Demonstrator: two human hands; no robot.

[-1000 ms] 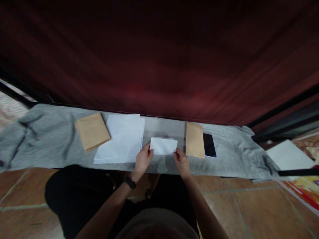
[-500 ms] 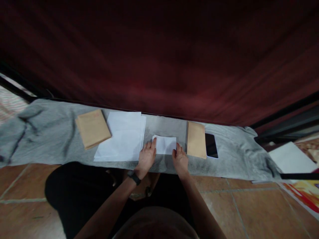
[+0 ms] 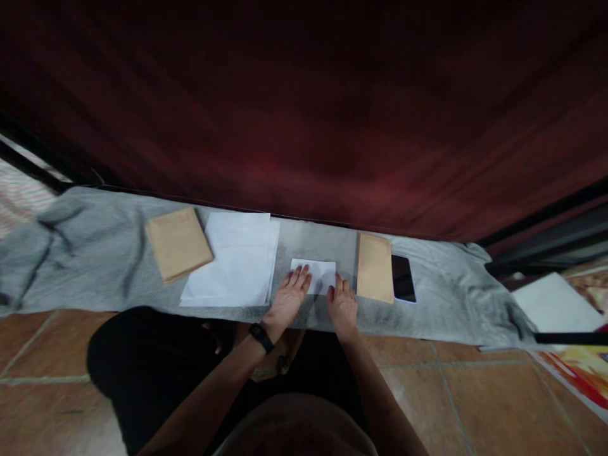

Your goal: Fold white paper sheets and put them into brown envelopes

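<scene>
A small folded sheet of white paper point(image 3: 322, 273) lies on the grey cloth between my hands. My left hand point(image 3: 292, 294) rests with its fingers stretched flat over the paper's left part, hiding that end. At the right edge of the paper is my right hand point(image 3: 342, 304), its fingers extended and slightly apart, touching the edge. Larger white sheets point(image 3: 235, 259) are stacked to the left of my left hand. Just right of my right hand lies a brown envelope point(image 3: 374, 266).
Several brown envelopes point(image 3: 179, 244) are piled at the left, overlapping the white sheets. A dark-screened phone point(image 3: 403, 278) sits beside the right envelope. The grey cloth point(image 3: 451, 285) covers a narrow bench, with a dark red curtain point(image 3: 304, 126) behind it. Tiled floor point(image 3: 494, 399) lies in front.
My left hand has slid to the right, from the paper's left edge onto its surface. The paper now looks flatter at its left end. My right hand has barely moved.
</scene>
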